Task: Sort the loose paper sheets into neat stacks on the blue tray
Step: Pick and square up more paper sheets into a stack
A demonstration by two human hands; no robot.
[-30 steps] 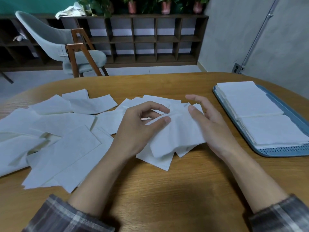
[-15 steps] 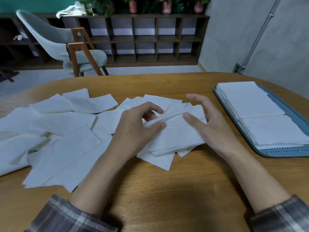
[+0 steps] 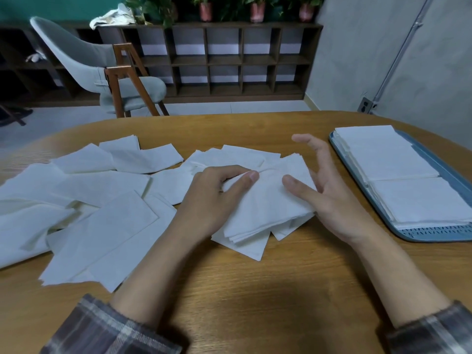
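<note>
Bundle of sheets on the bench: left hand pinches it together, right hand lies spread along its edge, probably squaring it for the blue tray

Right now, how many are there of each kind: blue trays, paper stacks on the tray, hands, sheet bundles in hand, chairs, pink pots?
Blue tray: 1
Paper stacks on the tray: 2 (far stack, near stack)
Hands: 2 (left hand, right hand)
Bundle of sheets, gripped by the left hand: 1
Chair: 1
Pink pots: 3
Total: 10
</note>
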